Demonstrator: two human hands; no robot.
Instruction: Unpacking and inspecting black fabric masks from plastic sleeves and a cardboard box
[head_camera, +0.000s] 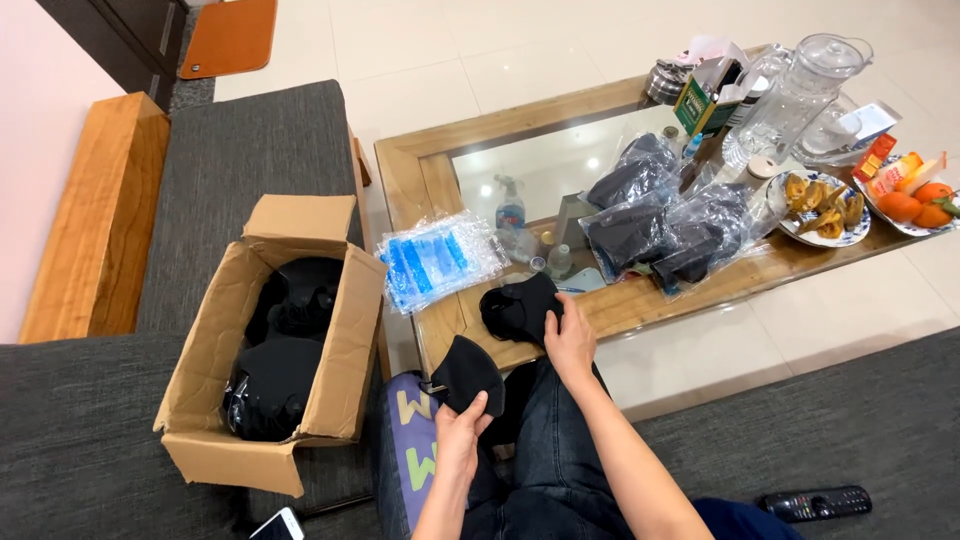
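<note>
A black fabric face mask (470, 375) sits in the person's left hand (460, 438), whose fingers are closed around its lower edge above the lap. The right hand (570, 338) rests with fingers spread loosely on a small pile of black masks (520, 308) lying at the near edge of the wooden coffee table (420, 180); whether it grips one cannot be told. Just left of that pile lies a stack of clear plastic sleeves with blue print (435, 260). Farther along the table, several clear bags holding black masks (660, 220) are heaped together. Beyond them stand a glass pitcher (800, 95), a green carton (700, 100), a plate of yellowish fruit (822, 208) and a dish of oranges (920, 205). To the person's left, an open cardboard box (265, 350) rests on the grey sofa (80, 430), filled with black bagged goods. A remote control (815, 502) lies on the sofa at the right, and a phone (278, 525) shows near the box.
</note>
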